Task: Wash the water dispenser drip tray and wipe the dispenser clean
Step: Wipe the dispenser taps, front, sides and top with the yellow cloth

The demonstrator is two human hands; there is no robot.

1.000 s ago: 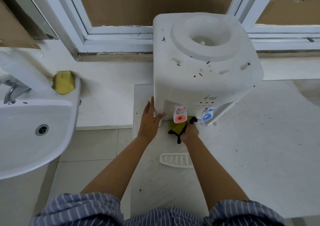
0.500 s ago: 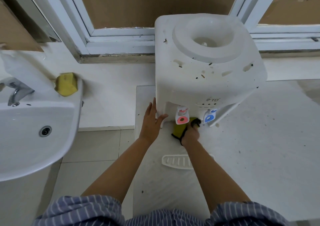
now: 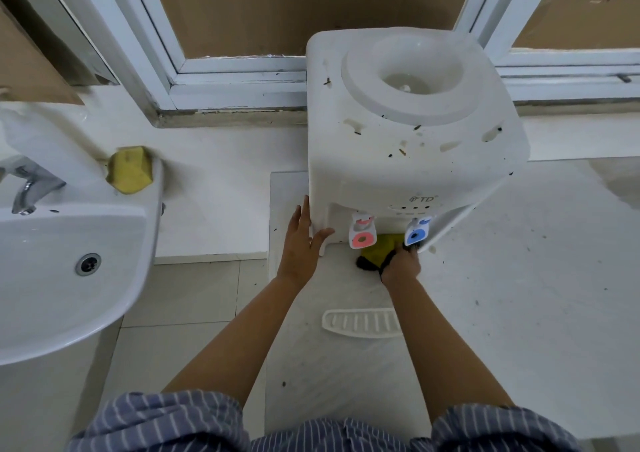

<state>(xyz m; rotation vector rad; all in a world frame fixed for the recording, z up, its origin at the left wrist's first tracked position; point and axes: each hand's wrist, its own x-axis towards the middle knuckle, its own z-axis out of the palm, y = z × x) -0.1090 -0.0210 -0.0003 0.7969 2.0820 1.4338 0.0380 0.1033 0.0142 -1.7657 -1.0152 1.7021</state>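
Head view – cloth in right grip, under dispenser.

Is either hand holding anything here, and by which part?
The right hand grips a yellow cloth with a black edge at its near right end, under the taps. The left hand holds nothing, resting flat on the white plastic water dispenser.

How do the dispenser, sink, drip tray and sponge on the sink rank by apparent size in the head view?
Largest to smallest as they look:
1. Dispenser and sink: too alike to rank, and the sink is cut off by the frame.
2. Drip tray.
3. Sponge, slightly smaller than the tray.
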